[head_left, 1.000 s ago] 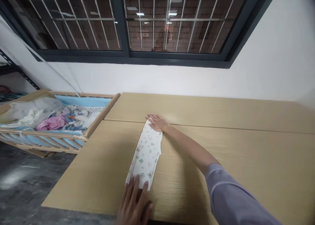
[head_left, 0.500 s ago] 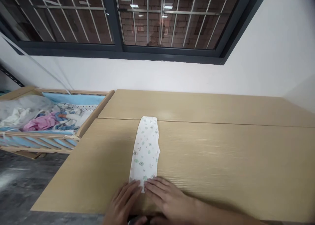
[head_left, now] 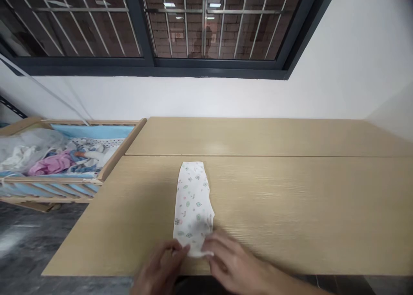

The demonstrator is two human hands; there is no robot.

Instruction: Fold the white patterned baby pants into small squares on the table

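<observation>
1. Left hand (head_left: 158,270): low at near frame edge, back of hand up, fingers (head_left: 179,252) extended forward and pinched together at the tips.
2. Right hand (head_left: 234,267): just beside the left, back up, fingers (head_left: 211,245) curled inward, tips nearly meeting the left's; forearm trailing off lower right.
</observation>
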